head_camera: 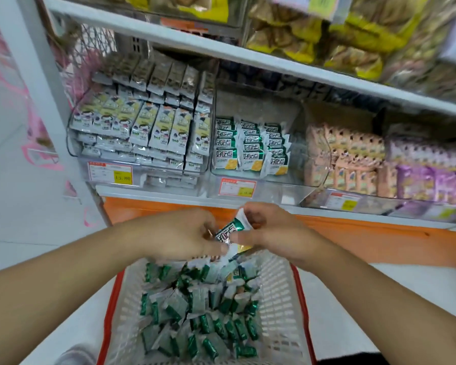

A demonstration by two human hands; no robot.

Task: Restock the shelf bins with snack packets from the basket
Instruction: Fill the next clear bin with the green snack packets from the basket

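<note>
both hands (228, 233) pinching crinkly green packet (228, 230), slatted plastic basket (279, 299)

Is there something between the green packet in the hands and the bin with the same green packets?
Nothing visible. Both hands hold the packet above the basket, just below the shelf edge. The green-packet bin is straight above; its clear front wall is low and its top is open.

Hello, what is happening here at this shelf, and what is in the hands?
A person is restocking. Both hands, left hand and right hand, hold a green-and-white snack packet above the basket, which holds many more of the same packets. The matching clear shelf bin straight ahead is only partly filled, with packets standing at its left side.
</note>
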